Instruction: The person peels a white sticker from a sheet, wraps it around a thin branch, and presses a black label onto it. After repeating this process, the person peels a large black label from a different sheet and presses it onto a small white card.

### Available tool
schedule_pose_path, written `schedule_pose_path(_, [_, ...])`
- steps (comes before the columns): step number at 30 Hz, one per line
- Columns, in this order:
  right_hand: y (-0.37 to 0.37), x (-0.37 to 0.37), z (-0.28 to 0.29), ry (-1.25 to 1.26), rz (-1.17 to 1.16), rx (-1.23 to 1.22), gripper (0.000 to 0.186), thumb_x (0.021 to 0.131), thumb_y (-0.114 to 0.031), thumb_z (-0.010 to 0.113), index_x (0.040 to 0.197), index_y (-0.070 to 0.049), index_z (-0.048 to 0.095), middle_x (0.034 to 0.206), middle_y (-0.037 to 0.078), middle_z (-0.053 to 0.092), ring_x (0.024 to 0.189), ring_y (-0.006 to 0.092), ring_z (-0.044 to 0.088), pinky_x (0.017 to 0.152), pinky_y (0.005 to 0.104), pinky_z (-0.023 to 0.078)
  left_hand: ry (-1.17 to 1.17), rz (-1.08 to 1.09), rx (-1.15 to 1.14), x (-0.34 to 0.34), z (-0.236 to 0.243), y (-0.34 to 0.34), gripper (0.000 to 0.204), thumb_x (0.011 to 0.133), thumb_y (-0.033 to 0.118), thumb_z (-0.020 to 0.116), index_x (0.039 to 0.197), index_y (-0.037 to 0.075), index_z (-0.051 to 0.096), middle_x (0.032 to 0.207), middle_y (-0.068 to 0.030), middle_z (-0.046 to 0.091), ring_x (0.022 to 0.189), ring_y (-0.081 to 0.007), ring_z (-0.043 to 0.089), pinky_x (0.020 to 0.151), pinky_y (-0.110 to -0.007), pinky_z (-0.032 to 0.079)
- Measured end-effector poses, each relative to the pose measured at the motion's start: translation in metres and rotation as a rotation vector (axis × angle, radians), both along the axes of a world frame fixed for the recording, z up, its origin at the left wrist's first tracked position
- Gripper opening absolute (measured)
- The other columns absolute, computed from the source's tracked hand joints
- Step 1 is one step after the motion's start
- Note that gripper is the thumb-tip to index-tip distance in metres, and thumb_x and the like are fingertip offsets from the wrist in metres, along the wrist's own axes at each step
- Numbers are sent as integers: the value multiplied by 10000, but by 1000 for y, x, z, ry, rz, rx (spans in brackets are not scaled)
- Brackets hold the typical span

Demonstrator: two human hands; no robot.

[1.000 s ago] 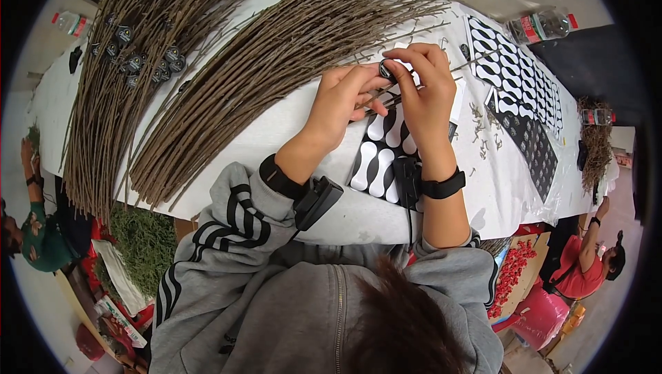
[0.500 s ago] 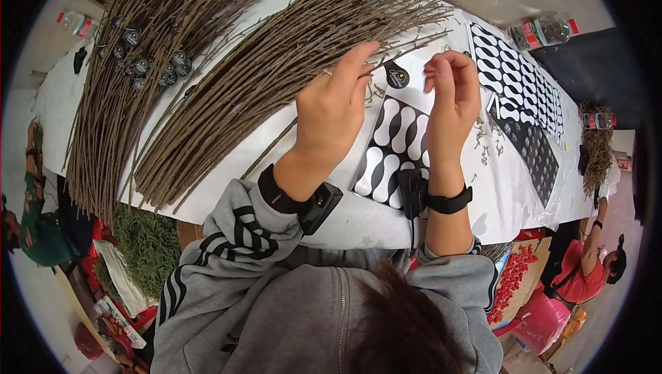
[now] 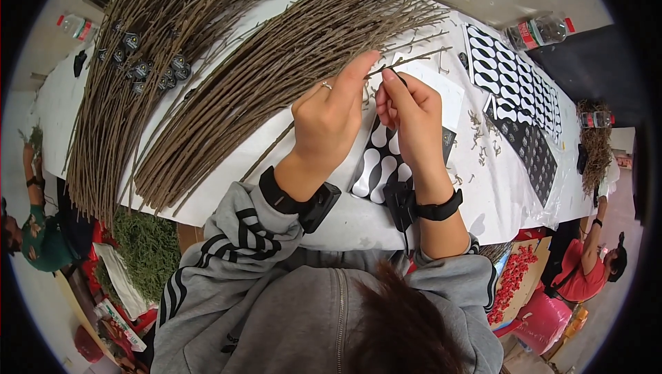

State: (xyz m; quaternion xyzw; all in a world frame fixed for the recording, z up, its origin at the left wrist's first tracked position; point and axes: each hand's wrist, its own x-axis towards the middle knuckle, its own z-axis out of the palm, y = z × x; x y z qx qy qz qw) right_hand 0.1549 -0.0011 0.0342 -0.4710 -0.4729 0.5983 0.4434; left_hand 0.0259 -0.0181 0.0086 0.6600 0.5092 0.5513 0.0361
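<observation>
My left hand [image 3: 331, 108] is closed around a thin twig [image 3: 424, 57], its index finger extended and the rest mostly hidden. Against it, my right hand [image 3: 407, 102] pinches a small dark piece, apparently a tag, at the twig; the thumb hides most of it. Beneath the hands lie a sheet of black-and-white die-cut shapes [image 3: 374, 171] and white paper [image 3: 441, 91]. Two long piles of dry twigs [image 3: 227, 119] curve across the left and middle, the farther left one [image 3: 96, 133] carrying several round black tags [image 3: 141, 69].
More label sheets [image 3: 510, 77] and scattered twig bits [image 3: 476, 133] lie right on the white-covered table [image 3: 324, 222]. Plastic bottles [image 3: 531, 33] stand along its far edge. A person in green [image 3: 41, 243] is at left, another in red [image 3: 579, 270] at right, beside red berries [image 3: 514, 281].
My right hand left the twig, showing a black tag with fingers loose, then moved back left and pinched at the twig beside my left hand, which stayed near.
</observation>
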Motion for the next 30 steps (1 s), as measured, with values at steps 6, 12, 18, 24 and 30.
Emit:
schedule_pose_path(6, [-2, -1, -5, 67, -8, -13, 320, 968, -243, 557, 731, -33, 607, 643, -4, 563, 535, 54, 486, 475, 202, 364, -15, 19, 25, 3, -2, -1, 382, 777, -146, 646, 1125, 11, 626, 980, -129, 711, 869, -210, 720, 699, -273, 567])
schedule_pose_path(12, [-1, -1, -4, 94, -65, -14, 244, 974, -190, 527, 811, -22, 598, 713, 17, 574, 569, 71, 508, 475, 212, 371, 43, 26, 50, 6, -4, -2, 357, 784, -111, 668, 1109, 35, 643, 933, -110, 718, 805, -214, 717, 668, -282, 557])
schedule_pose_path(18, [-1, -4, -7, 82, -90, 65, 233, 976, -178, 524, 833, -10, 600, 688, 14, 562, 559, 71, 499, 474, 211, 367, 49, 38, 85, 5, -2, -1, 356, 780, -103, 671, 1103, 46, 649, 926, -109, 718, 773, -222, 710, 648, -296, 548])
schedule_pose_path(24, [-2, 0, -10, -113, -73, 210, 249, 991, -189, 510, 891, 15, 611, 665, 5, 538, 543, 69, 478, 481, 207, 359, 52, -21, 113, 0, 11, -7, 430, 717, -97, 609, 1112, 63, 665, 848, -92, 692, 752, -266, 672, 656, -347, 536])
schedule_pose_path(30, [-9, 11, 9, 10, -128, 311, 201, 980, -144, 525, 923, 17, 631, 702, 0, 545, 573, 53, 480, 512, 192, 361, 148, -9, 88, -76, 96, -29, 158, 766, -85, 672, 898, -2, 695, 848, -119, 686, 752, -223, 665, 648, -283, 519])
